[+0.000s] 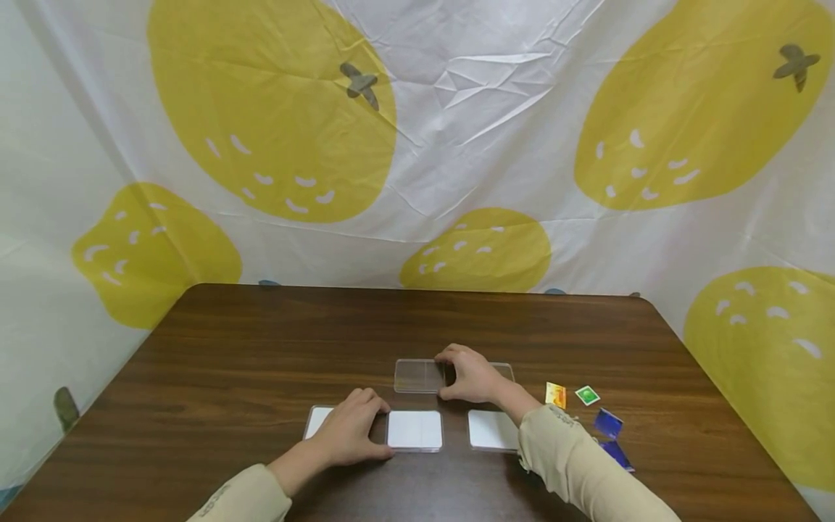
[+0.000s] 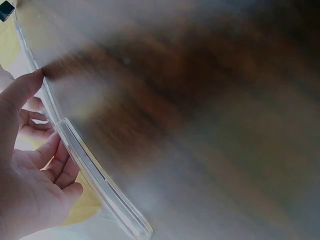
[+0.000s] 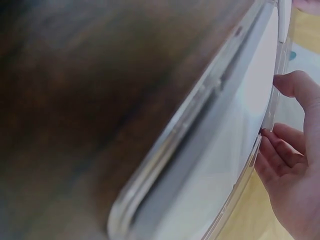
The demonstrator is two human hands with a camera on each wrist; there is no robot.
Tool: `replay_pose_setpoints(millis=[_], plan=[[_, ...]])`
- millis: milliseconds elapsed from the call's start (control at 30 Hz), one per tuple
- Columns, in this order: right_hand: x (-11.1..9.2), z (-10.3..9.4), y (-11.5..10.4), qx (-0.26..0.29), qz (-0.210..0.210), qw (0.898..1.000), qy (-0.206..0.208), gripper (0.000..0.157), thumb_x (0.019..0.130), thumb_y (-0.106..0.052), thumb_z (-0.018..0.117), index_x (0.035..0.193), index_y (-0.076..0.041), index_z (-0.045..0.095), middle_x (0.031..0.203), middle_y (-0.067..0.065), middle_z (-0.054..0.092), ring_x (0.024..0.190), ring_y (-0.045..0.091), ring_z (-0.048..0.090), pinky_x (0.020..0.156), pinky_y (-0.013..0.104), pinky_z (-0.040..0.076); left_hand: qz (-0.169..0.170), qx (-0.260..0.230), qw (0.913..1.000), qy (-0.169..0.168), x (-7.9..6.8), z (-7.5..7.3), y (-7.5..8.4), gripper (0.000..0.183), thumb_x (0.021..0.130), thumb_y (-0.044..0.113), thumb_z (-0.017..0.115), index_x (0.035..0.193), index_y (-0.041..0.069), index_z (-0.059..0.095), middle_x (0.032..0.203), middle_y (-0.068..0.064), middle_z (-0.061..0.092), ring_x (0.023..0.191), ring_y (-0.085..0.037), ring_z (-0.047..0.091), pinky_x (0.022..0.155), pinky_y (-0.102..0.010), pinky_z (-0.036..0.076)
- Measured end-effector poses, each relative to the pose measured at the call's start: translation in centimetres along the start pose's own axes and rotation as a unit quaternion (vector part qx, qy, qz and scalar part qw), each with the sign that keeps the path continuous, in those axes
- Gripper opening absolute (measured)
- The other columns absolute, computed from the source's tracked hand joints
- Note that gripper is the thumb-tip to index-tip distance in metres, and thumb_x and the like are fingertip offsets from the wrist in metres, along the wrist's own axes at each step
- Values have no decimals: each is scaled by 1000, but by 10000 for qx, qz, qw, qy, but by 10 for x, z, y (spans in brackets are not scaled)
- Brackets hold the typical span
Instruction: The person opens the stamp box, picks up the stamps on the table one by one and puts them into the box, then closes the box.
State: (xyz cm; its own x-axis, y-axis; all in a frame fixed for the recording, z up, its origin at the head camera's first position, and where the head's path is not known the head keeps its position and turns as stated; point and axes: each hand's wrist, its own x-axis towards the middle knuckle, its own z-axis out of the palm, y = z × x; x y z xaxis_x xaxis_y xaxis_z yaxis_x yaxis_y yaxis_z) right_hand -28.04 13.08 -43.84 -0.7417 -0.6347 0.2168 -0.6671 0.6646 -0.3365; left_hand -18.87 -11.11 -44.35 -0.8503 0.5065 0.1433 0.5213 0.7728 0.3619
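Three flat clear plastic cases with white inside lie in a front row: a left case [image 1: 317,419], a middle case [image 1: 414,431] and a right case [image 1: 491,430]. My left hand [image 1: 344,431] reaches over the left case and pinches the left end of the middle one, thumb at its near edge. Behind them are a see-through plastic case [image 1: 412,376] and another transparent one [image 1: 504,371], partly covered by my right hand [image 1: 472,375]. That hand holds the former by its right end. In the right wrist view, its fingertips are partly hidden by a case [image 3: 235,125].
Right of my right forearm lie small printed pieces: an orange-yellow one [image 1: 556,395], a green square [image 1: 588,395] and folded purple ones [image 1: 609,423]. The brown wooden table [image 1: 293,319] ends at a lemon-print cloth [image 1: 483,174] behind it.
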Motion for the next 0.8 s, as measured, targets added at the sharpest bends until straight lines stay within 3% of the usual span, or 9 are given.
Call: replay_pose_setpoints(millis=[533, 800], plan=[[-1, 0, -1, -75, 81, 9999, -64, 57, 62, -24, 73, 110, 4, 60, 103, 9, 59, 97, 24, 55, 83, 37, 45, 21, 67, 10000, 53, 0, -1, 1, 54, 63, 43, 76, 98, 6, 61, 92, 1, 53, 90, -17, 49, 76, -35, 46], [-4, -8, -2, 28, 215, 9997, 139, 57, 65, -26, 74, 112, 4, 59, 105, 9, 58, 100, 25, 55, 86, 38, 45, 21, 106, 9999, 84, -1, -1, 2, 56, 61, 43, 77, 98, 4, 61, 93, 0, 53, 90, -17, 49, 77, -34, 46]])
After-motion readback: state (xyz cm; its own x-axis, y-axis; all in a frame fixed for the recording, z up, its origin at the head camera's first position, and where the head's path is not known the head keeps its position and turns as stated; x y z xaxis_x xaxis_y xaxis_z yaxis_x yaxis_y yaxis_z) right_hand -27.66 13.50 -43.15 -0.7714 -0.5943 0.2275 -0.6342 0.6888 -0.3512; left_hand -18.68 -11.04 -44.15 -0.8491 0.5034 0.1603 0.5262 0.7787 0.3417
